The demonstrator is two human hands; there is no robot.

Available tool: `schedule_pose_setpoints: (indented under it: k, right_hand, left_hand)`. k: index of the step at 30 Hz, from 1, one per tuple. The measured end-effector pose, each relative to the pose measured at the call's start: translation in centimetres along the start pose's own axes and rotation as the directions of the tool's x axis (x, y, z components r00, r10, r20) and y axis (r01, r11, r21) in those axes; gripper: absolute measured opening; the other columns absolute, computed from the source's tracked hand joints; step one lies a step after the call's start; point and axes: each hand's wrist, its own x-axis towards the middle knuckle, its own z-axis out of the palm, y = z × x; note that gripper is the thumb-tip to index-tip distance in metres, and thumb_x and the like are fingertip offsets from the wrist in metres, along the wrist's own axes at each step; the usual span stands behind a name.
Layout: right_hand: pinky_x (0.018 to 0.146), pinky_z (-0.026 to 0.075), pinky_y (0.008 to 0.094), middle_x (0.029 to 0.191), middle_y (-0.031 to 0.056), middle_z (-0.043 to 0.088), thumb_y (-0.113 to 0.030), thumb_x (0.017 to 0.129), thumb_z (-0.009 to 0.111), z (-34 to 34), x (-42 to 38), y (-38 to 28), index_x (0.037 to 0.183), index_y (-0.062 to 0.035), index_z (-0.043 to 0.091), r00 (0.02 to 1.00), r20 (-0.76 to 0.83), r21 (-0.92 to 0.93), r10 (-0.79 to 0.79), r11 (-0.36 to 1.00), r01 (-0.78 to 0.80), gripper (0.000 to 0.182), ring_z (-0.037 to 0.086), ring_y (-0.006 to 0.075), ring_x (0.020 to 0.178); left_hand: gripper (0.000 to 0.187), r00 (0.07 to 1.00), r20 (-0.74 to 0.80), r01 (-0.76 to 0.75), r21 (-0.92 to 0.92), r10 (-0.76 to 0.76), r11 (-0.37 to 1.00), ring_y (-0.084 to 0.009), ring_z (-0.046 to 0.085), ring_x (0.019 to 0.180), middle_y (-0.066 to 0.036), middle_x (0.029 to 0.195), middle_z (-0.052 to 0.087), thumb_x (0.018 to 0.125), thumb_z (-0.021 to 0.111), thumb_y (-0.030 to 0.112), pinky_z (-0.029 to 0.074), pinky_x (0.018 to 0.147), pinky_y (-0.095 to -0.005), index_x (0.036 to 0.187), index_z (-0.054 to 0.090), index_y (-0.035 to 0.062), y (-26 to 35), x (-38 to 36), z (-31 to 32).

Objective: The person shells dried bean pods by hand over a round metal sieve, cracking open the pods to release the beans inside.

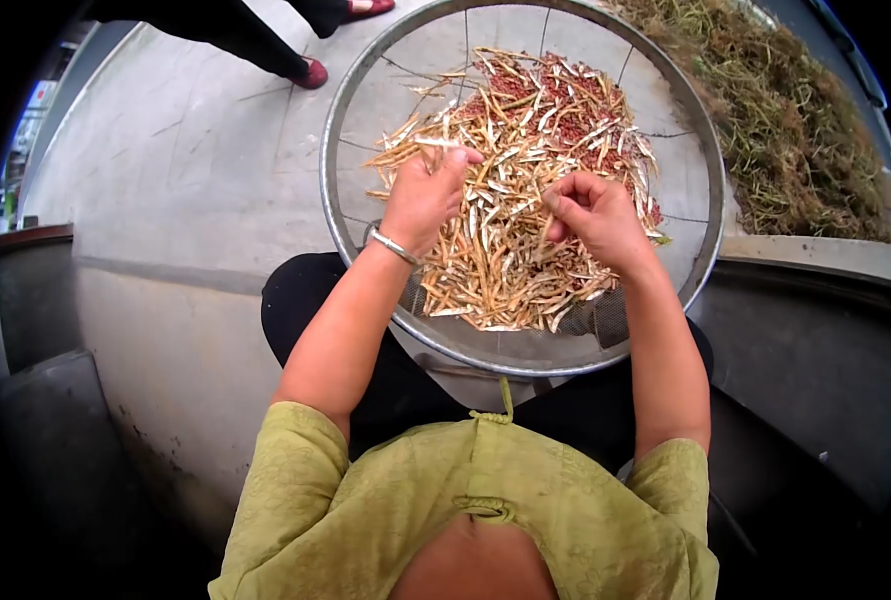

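Observation:
A large round sieve (334, 165) with a metal rim and wire mesh rests over my lap. Dry, pale bean pods (506, 270) are heaped across it, and small red beans (576, 118) show among them at the far side. Above the left part of the heap, my left hand (426, 200) has its fingers closed, with a whitish pod at the fingertips. A bracelet circles that wrist. My right hand (598, 218) is over the right part, thumb and forefinger pinched together on what looks like a thin dry pod. The hands are apart.
A big pile of dried bean plants (796, 130) lies beyond the sieve on the right. Another person's legs and red shoes (312, 75) are at the upper left on the concrete floor (196, 150). A low dark wall (816, 340) stands at the right.

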Motion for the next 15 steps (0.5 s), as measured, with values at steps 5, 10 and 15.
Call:
schedule_pose_setpoints:
  k: [5, 10, 15]
  right_hand:
    - [0.056, 0.053, 0.0227, 0.08, 0.0063, 0.062, -0.013, 0.085, 0.06, 0.4, 0.4, -0.9, 0.089, -0.0011, 0.058, 0.996, 0.078, 0.367, 0.031, 0.928, -0.058, 0.013, 0.062, 0.0106, 0.062]
    - [0.055, 0.052, 0.0216, 0.077, 0.0063, 0.062, -0.011, 0.084, 0.06, 1.5, 0.5, -1.5, 0.089, 0.0005, 0.058, 0.999, 0.043, 0.392, 0.014, 0.92, -0.03, 0.013, 0.06, 0.0093, 0.06]
    - [0.049, 0.048, 0.0201, 0.068, 0.0037, 0.06, -0.007, 0.083, 0.061, 2.3, 0.7, 0.0, 0.086, 0.0007, 0.059, 0.998, -0.007, 0.317, -0.067, 0.946, 0.066, 0.009, 0.056, 0.0072, 0.054]
  left_hand:
    - [0.029, 0.984, 0.143, 0.081, 0.179, -0.107, 0.981, -0.003, 0.039, 0.051, 0.007, 0.061, 0.048, 0.088, 0.056, 0.032, 0.033, 0.046, -0.02, 0.093, 0.062, 0.004, -0.4, -0.3, 1.2]
    - [0.023, 0.95, 0.307, -0.105, 0.502, -0.064, 0.859, -0.0049, 0.054, 0.068, 0.001, 0.076, 0.061, 0.084, 0.062, 0.022, 0.044, 0.059, -0.0195, 0.095, 0.06, 0.0017, -1.6, 0.0, 1.9]
    - [0.02, 0.915, 0.355, 0.023, 0.431, -0.193, 0.902, -0.0053, 0.054, 0.073, 0.0, 0.085, 0.062, 0.084, 0.061, 0.018, 0.043, 0.064, -0.0181, 0.096, 0.06, 0.0031, -1.2, -0.2, 2.0]
